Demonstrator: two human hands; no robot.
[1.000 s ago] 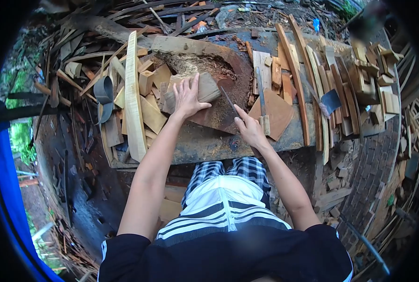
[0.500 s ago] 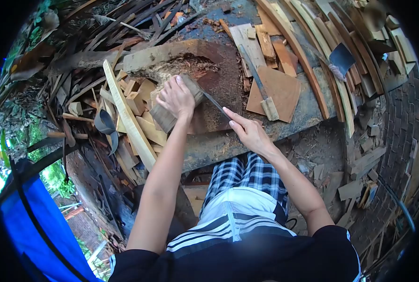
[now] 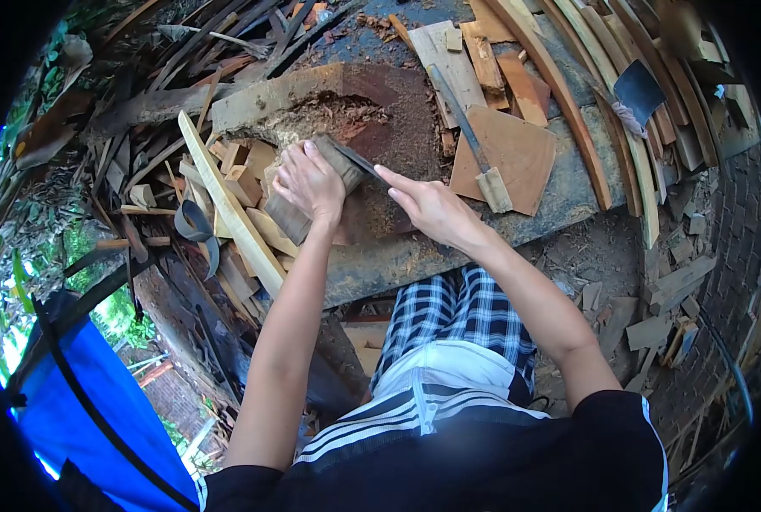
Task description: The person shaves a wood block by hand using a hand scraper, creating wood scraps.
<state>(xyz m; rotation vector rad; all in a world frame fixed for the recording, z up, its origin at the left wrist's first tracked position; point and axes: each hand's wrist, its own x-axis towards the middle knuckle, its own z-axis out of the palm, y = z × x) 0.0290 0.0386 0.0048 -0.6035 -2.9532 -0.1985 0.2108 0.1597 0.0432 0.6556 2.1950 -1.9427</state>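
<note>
My left hand (image 3: pixel 310 183) is wrapped over a weathered wooden block (image 3: pixel 291 218), pressing it down at a slant on the work surface. My right hand (image 3: pixel 431 209) grips a narrow, dark flat tool that looks like a file (image 3: pixel 359 160). The file lies against the block's upper right edge, close to my left fingers; my right palm hides its rear end. Beyond the block is a thick, rough wood slab (image 3: pixel 282 92) with a crumbly hollow. To the right, a long metal tool with a wooden handle (image 3: pixel 495 189) rests on a square brown board (image 3: pixel 525 162).
A pale wood strip (image 3: pixel 231 205) slants along the left, beside several offcuts (image 3: pixel 242 183) and a curved dark piece (image 3: pixel 194 224). Long curved planks (image 3: pixel 559 94) are stacked at the right, with a dark blade (image 3: pixel 639 90) among them. A blue sheet (image 3: pixel 99 401) hangs lower left.
My right hand has pushed the file forward and left along the block's edge. My left hand keeps its hold on the block. The whole view has shifted slightly.
</note>
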